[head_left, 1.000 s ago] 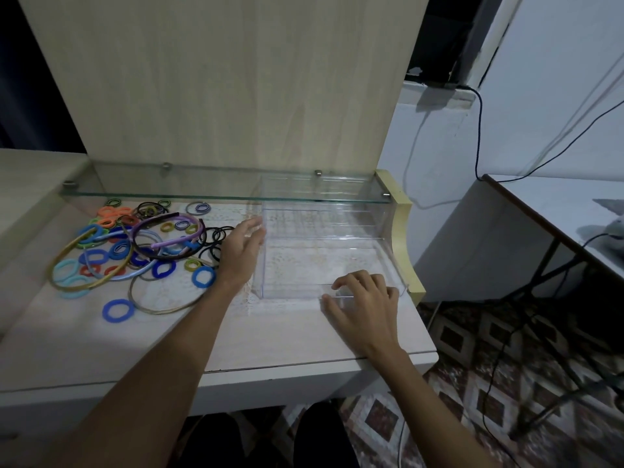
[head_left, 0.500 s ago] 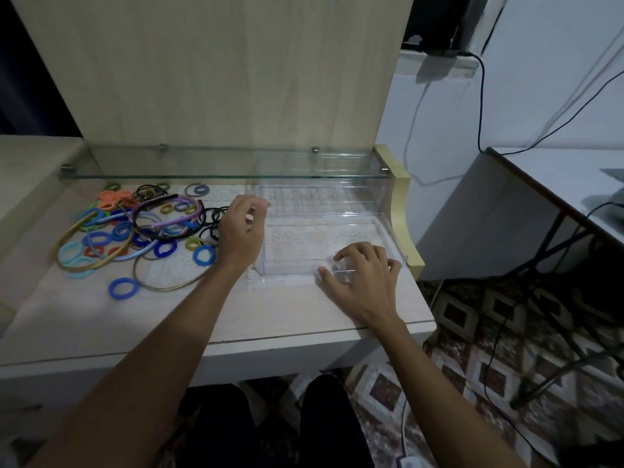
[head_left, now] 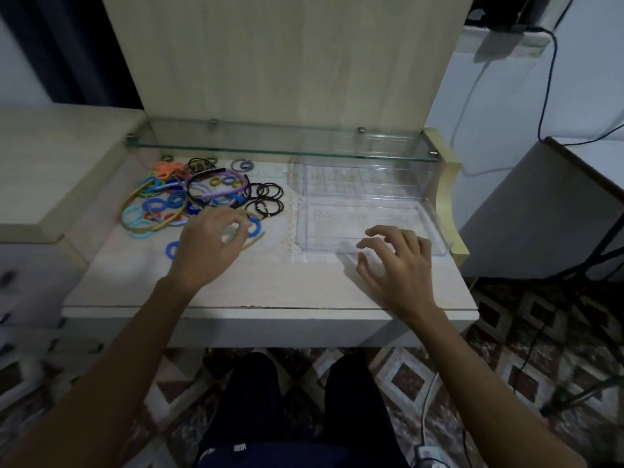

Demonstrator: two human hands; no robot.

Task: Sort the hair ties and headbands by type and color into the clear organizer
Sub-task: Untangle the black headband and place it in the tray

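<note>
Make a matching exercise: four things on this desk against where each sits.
Things:
1. black hair ties
2. clear organizer
3. gold headband
4. left hand

Places:
A. left edge of the pile
B. right half of the desk
C. between the pile and the organizer
D. over the pile's near edge

Pairs: 1-C, 2-B, 3-A, 4-D

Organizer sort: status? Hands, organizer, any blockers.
Left hand over pile edge, fingers loosely curled, grip unclear. Right hand open at clear organizer front edge. Organizer empty; hair ties and headbands all unsorted. No blockers.
</note>
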